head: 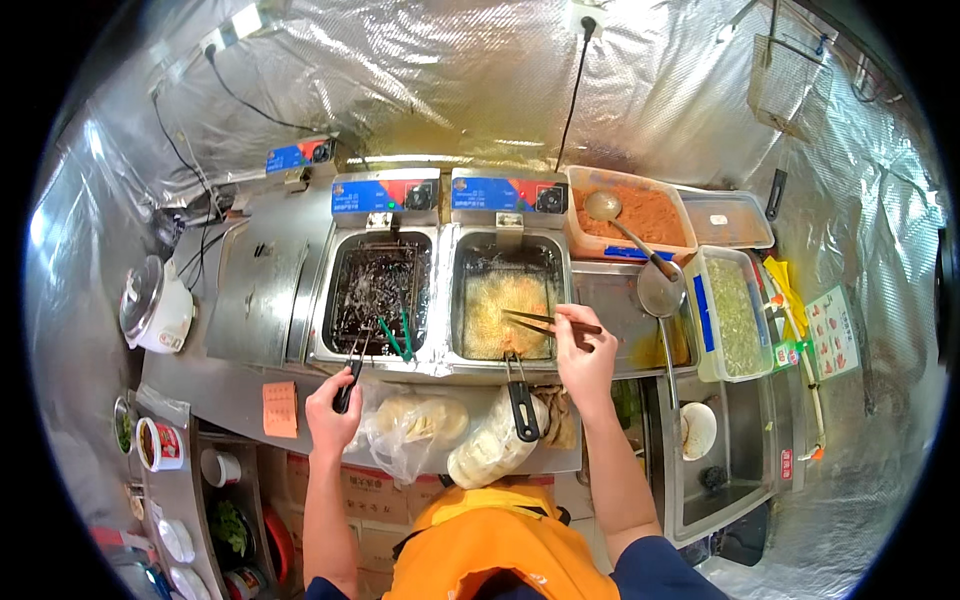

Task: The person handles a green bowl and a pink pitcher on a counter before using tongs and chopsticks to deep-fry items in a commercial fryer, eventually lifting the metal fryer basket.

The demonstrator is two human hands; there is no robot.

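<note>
My left hand grips the black handle of a wire fry basket that sits in the dark oil of the left deep fryer. Green-tipped tongs lean at that fryer's front right corner. In my right hand is a pair of dark chopsticks, their tips over the foaming oil of the right deep fryer. A second black basket handle juts out from the right fryer's front edge. What lies under the foam is hidden.
Bagged food and a long wrapped bag lie before the fryers. To the right are a tub of reddish powder, a ladle, a strainer, a tub of chopped greens and a sink. A rice cooker stands left.
</note>
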